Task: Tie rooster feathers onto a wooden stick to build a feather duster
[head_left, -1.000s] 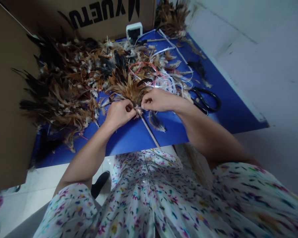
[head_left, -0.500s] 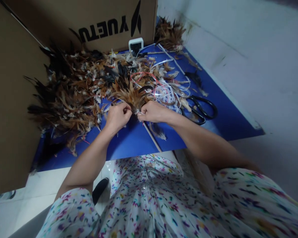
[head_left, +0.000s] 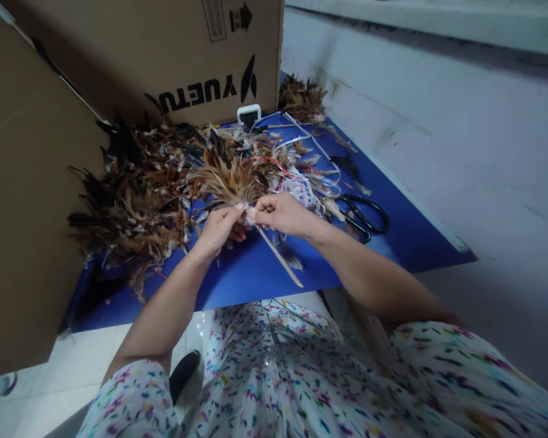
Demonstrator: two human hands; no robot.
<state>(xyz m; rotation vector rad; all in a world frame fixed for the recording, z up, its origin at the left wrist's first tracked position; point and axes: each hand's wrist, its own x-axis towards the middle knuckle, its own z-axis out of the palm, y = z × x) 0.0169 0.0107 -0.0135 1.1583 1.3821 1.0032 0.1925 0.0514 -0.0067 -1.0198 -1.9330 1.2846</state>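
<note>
A bundle of brown feathers (head_left: 231, 176) fans out beyond my hands, its pale quill ends gathered around a thin stick (head_left: 281, 258). My left hand (head_left: 221, 228) pinches the quill ends from the left, thumb on top and fingers curled beneath. From the right, my right hand (head_left: 281, 213) closes thumb and forefinger at the same binding spot, where the stick meets the feathers. The two thumbs nearly meet there. Whether a strand of tie lies between the fingertips is too small to tell. The stick's bare end points toward me over the blue tabletop (head_left: 237, 286).
Loose brown and black feathers (head_left: 137, 207) heap across the left. White and red plastic strands (head_left: 301, 182) lie to the right, beside black-handled scissors (head_left: 369, 216). A cardboard box (head_left: 201, 55) stands behind a small white-framed object (head_left: 249, 115). A wall (head_left: 438, 152) borders the right.
My left hand has come in from just left of the bundle to grip the quill ends. My right hand stays at the binding. The view has tilted up slightly.
</note>
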